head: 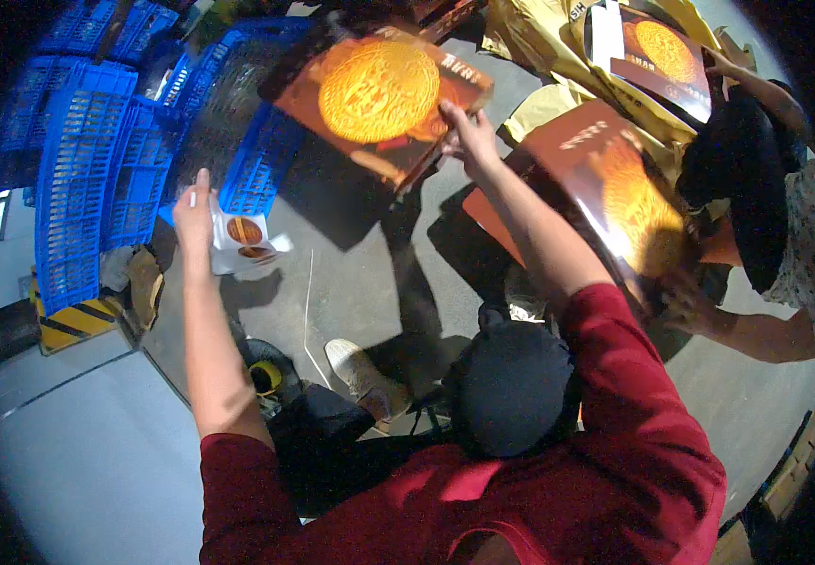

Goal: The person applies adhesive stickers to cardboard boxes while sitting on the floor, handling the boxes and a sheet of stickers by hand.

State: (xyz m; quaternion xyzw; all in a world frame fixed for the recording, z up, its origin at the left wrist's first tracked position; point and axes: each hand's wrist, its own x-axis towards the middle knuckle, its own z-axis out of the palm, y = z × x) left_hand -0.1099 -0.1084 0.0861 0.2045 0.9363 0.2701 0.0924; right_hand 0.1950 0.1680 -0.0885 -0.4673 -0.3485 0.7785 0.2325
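Observation:
On the left, my left hand [194, 217] grips small white packets [241, 244] printed with round brown pictures. They hang above the concrete floor, beside a blue plastic crate [255, 169]. My right hand [472, 138] is closed on the lower right edge of a brown printed carton [379, 92] that shows a large golden mooncake. This carton is tilted and slightly blurred. Right of my right forearm is a bigger brown mooncake carton [591, 162], with another person's hand [686, 304] at its near corner.
Several blue crates [82, 191] stand stacked at the left. A co-worker [739, 183] sits or bends at the right, one hand on another printed carton [661, 60] by yellow-brown wrapping bags [541, 42]. A yellow tape roll [266, 378] lies near my left forearm. A grey tabletop [89, 452] fills the lower left.

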